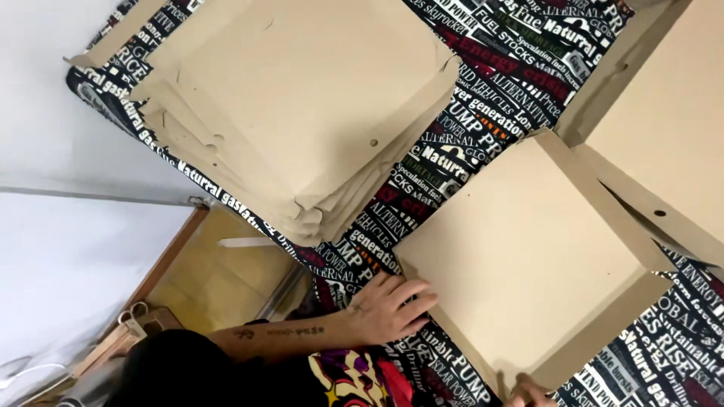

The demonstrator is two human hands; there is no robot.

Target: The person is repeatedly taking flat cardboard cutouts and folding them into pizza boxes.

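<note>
A shallow square brown cardboard box lies tilted on a black cloth printed with lettering. My left hand reaches in from the lower left, forearm bare. Its fingers are together and rest on the box's near left corner and edge. Only the knuckles of my right hand show at the bottom edge of the view. They touch the box's near side wall at its lower corner. Its grip is hidden by the frame edge.
A stack of several flat cardboard box blanks lies at the upper left of the cloth. Another unfolded blank sits at the upper right. Dark hair and a colourful garment fill the bottom left. Beyond the cloth's edge are a wooden board and scissors.
</note>
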